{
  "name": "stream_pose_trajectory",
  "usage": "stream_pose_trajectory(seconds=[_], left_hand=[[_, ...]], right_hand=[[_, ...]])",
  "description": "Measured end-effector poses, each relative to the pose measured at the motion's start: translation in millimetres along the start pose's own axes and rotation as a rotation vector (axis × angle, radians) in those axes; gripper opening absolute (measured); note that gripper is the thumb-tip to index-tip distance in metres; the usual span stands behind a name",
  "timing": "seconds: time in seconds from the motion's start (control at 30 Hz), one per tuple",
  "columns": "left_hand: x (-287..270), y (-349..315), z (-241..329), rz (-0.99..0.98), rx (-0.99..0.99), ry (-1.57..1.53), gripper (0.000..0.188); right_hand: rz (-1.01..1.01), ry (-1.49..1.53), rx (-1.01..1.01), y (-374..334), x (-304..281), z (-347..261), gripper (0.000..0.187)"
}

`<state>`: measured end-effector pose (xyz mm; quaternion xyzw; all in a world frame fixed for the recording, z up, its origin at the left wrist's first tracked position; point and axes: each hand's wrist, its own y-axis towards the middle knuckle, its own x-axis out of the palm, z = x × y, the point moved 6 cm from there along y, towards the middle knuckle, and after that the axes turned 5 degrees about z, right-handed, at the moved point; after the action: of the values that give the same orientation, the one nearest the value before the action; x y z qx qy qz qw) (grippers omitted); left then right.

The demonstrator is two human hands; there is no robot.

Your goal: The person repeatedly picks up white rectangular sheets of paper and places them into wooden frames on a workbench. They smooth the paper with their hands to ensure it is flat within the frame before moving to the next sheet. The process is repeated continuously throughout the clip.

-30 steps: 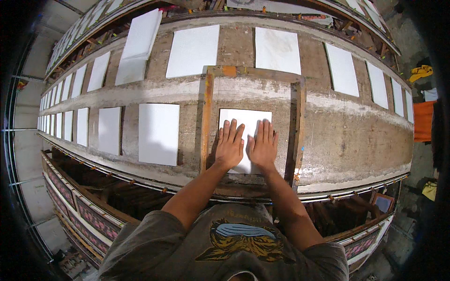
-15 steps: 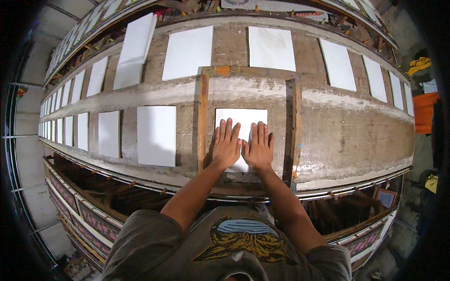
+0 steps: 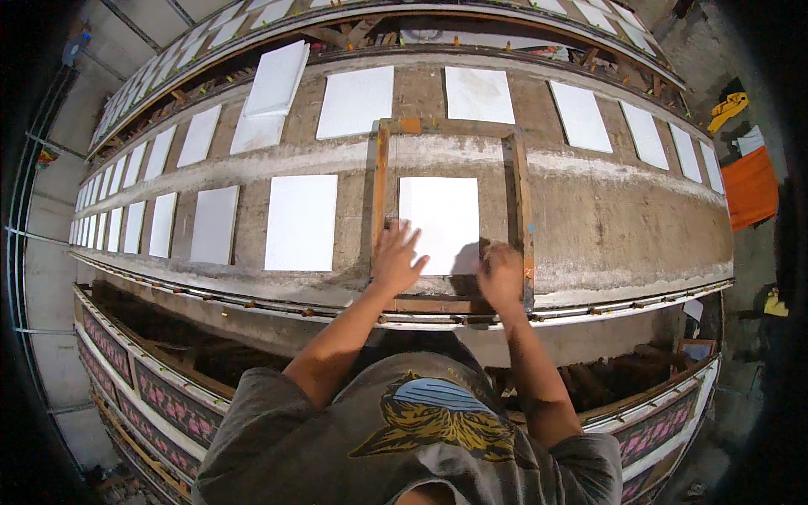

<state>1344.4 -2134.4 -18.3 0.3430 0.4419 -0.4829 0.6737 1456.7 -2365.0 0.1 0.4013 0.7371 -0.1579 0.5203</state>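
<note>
A rectangular wooden frame [image 3: 526,198] lies on the long table, surrounding a white sheet [image 3: 439,220]. I cannot tell whether a mesh is stretched across it. My left hand [image 3: 396,257] is open, its fingers spread over the sheet's lower left edge and the strip between sheet and frame. On the other side, my right hand [image 3: 502,276] is curled closed beside the sheet's lower right corner, close to the frame's right bar. Whatever lies inside those fingers, if anything, is hidden. A dark shadow falls on the sheet next to that hand.
Rows of white sheets [image 3: 300,223] run along the brown, worn tabletop [image 3: 631,231]. At the upper left, one sheet [image 3: 276,77] overlaps another. A rail [image 3: 589,310] edges the table's near side. Another sheet-covered table stands behind, and an orange cloth [image 3: 752,192] hangs at the right.
Both hands have left the middle of the sheet and moved apart. The left went to the lower left edge; the right moved right and curled closed. The view has shifted slightly.
</note>
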Motion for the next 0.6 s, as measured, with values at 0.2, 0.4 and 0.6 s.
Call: stream_pose_trajectory(seconds=[0.2,0.4,0.6], left_hand=[[-24.6,-39.2,-63.5,0.206,-0.507,-0.241,0.071],[28.0,-34.8,-100.7,0.068,-0.558,-0.352,0.067],[15.4,-27.1,-93.6,0.164,-0.504,-0.481,0.061]], right_hand=[[0.213,-0.122,0.519,-42.5,-50.9,77.7,0.057],[0.051,-0.034,0.568,-30.7,-43.9,73.8,0.042],[0.294,-0.061,0.434,-35.2,-45.4,85.3,0.025]])
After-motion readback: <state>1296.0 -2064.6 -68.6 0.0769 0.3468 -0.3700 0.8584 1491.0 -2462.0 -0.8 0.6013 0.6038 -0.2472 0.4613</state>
